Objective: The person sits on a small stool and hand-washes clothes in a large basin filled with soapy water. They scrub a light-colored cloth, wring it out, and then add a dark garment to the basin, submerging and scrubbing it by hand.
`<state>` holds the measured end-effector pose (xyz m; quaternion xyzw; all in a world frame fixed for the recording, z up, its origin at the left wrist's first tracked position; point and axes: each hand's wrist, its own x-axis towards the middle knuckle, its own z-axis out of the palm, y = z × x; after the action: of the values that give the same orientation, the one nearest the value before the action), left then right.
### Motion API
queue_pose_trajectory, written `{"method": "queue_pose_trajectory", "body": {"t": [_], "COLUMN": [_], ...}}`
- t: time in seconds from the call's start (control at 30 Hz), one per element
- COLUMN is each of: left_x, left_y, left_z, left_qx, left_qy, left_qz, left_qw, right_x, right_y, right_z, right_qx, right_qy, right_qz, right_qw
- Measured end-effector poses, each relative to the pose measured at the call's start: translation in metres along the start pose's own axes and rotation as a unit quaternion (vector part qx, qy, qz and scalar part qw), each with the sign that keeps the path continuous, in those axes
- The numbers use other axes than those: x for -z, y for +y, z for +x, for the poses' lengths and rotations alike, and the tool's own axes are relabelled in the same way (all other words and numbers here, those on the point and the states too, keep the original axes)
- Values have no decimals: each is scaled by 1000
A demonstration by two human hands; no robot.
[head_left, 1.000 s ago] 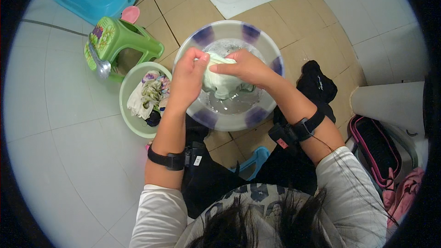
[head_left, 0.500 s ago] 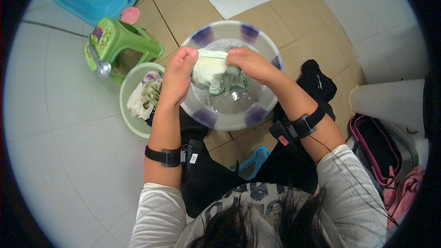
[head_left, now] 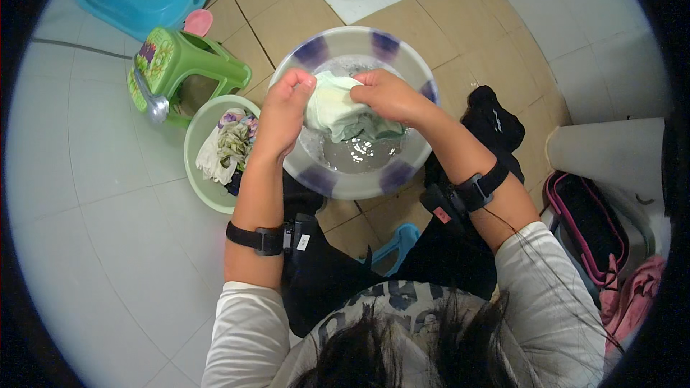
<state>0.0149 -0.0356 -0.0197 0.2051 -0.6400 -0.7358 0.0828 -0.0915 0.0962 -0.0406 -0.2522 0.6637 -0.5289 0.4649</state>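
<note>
Pinched at its left edge by the left hand and its right by the right hand, the pale green cloth is held above the basin, seemingly so drips are caught.

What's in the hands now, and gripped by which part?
A pale green cloth: the left hand pinches its upper left edge, the right hand its upper right.
</note>
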Motion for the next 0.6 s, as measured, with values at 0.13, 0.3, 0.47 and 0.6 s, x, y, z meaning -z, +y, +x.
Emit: {"method": "queue_pose_trajectory", "body": {"t": [0.13,0.3,0.47,0.6], "left_x": [-1,25,40,42], "left_y": [-8,-65,-110,-137], "left_z": [-4,6,32,60], "left_qx": [121,164,69,58], "left_qy": [-54,36,29,-47], "left_qz": [-93,152,458,476], "left_qw": [987,974,886,876], "right_x": [13,31,38,28], "right_y": [4,13,29,25], "right_z": [-4,-7,-18,-1], "right_qx": [-51,5,-24,-83], "right_qy": [-42,50,95,144], "right_qz": [-60,-113,16,36], "right_qw": [996,992,995,985]}}
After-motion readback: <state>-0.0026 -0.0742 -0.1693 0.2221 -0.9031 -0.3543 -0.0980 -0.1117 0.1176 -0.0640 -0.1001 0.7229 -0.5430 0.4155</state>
